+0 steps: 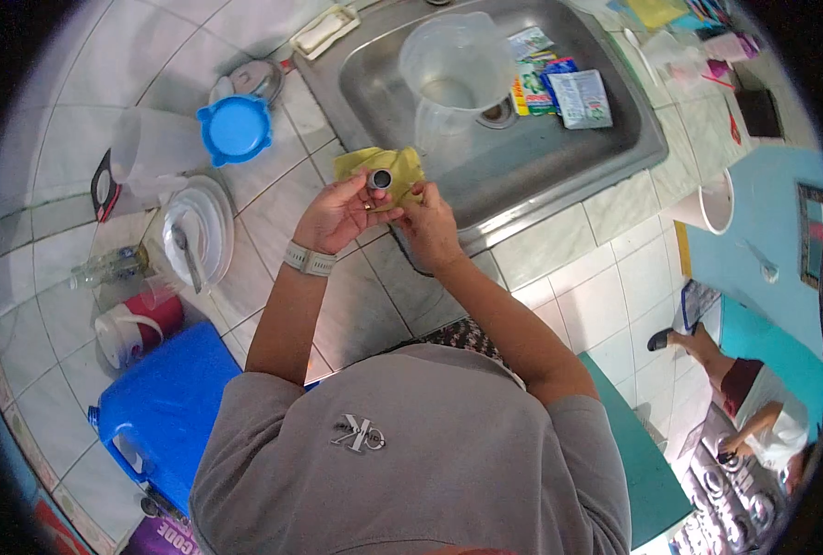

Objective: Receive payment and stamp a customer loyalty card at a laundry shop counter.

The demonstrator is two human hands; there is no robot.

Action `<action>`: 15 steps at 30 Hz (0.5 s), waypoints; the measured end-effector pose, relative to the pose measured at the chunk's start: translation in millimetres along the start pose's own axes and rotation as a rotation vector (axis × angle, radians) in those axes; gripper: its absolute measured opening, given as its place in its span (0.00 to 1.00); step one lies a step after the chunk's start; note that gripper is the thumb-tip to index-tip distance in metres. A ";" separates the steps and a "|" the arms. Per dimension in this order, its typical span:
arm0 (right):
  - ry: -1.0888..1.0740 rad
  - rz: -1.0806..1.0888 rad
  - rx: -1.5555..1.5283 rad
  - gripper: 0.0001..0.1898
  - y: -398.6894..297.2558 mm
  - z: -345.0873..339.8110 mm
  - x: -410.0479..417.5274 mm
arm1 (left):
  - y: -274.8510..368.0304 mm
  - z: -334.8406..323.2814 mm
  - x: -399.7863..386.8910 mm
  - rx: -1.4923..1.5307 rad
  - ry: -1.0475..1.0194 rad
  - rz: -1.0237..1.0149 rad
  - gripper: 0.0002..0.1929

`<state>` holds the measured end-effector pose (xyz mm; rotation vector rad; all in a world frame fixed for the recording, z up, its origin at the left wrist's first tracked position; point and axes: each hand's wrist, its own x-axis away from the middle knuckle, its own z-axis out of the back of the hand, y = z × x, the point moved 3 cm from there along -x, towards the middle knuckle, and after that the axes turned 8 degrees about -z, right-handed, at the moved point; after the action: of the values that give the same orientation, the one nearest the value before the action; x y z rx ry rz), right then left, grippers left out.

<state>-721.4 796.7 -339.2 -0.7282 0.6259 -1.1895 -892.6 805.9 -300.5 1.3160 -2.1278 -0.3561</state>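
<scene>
My left hand (335,216), with a pale watch band at the wrist, holds a small silvery cylinder (380,180) with a dark round end facing up. Across from it, my right hand (431,225) has its fingers curled and pinched at the edge of a yellow cloth (363,161). The cloth spreads behind both hands, over the sink's near left corner; how much of it lies on the counter is hidden. In the steel sink (557,156), a translucent plastic pitcher (456,66) stands left of several product sachets (581,99).
Left on the tiled counter are a blue plastic bowl (237,130), stacked white plates (207,260) with a spoon, a glass bottle (110,269) and a red-and-white jug (137,326). A large blue container (165,402) stands near my left elbow. Another person (765,409) is at far right.
</scene>
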 end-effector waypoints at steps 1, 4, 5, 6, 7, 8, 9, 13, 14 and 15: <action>0.044 -0.018 -0.024 0.15 -0.4 7.3 5.6 | -4.6 -5.6 -4.5 0.012 -0.075 0.002 0.14; -0.024 -0.415 -0.588 0.20 18.2 21.7 38.4 | -25.7 -31.1 -17.8 -0.020 -0.078 0.010 0.16; -0.131 -0.812 -1.167 0.23 26.4 15.3 53.1 | -33.7 -30.6 -20.2 -0.006 -0.077 0.047 0.17; -0.207 -0.865 -0.935 0.24 19.6 27.6 62.3 | -36.7 -20.1 -21.6 0.009 -0.080 0.091 0.18; -0.157 -0.611 -0.750 0.24 29.9 28.3 80.2 | -44.4 -20.4 -28.0 -0.072 -0.145 0.110 0.19; -0.055 -0.573 -0.528 0.18 18.5 42.0 90.1 | -47.5 -4.6 -29.8 -0.123 -0.070 0.096 0.21; 0.239 -0.102 -0.154 0.16 26.3 45.4 99.3 | -50.8 -4.7 -40.5 -0.061 -0.156 0.152 0.21; 0.328 -0.187 0.018 0.15 31.6 93.4 148.8 | -83.8 -23.3 -60.3 -0.178 -0.076 0.208 0.19; 0.372 -0.271 0.079 0.14 33.4 104.3 163.1 | -102.9 -36.9 -64.9 -0.173 -0.139 0.238 0.19; 0.412 -0.351 0.124 0.12 37.1 114.2 175.8 | -117.1 -48.7 -67.4 -0.226 -0.163 0.235 0.18</action>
<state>-566.6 654.1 -306.7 -0.4998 0.7748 -1.7124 -756.8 814.0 -346.6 0.9260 -2.2701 -0.6017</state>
